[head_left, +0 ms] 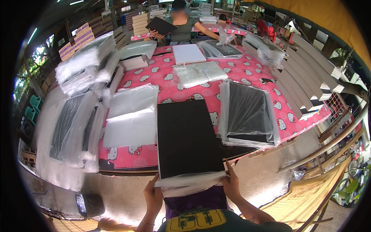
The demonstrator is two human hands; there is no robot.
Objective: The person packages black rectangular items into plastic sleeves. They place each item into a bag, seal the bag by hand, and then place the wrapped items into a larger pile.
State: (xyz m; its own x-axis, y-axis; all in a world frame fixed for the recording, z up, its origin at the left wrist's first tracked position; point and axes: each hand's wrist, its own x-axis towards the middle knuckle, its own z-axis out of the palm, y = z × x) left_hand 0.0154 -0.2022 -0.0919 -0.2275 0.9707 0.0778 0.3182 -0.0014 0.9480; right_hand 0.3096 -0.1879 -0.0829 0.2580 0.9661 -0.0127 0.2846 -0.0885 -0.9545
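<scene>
Left hand (pixel 153 195) and right hand (pixel 232 183) gripping opposite corners of clear plastic bag (pixel 190 184) at near end of black board (pixel 187 139); board on pink-covered table (pixel 127 161), near end overhanging edge; bagged black board (pixel 249 112) lying to its right.

We are looking across a pink patterned worktop (pixel 284 113) over a pale floor (pixel 131 187), with green chairs (pixel 35 102) standing at left, tube lights (pixel 32 35) glowing overhead and a yellow canopy (pixel 320 17) hanging at upper right.
</scene>
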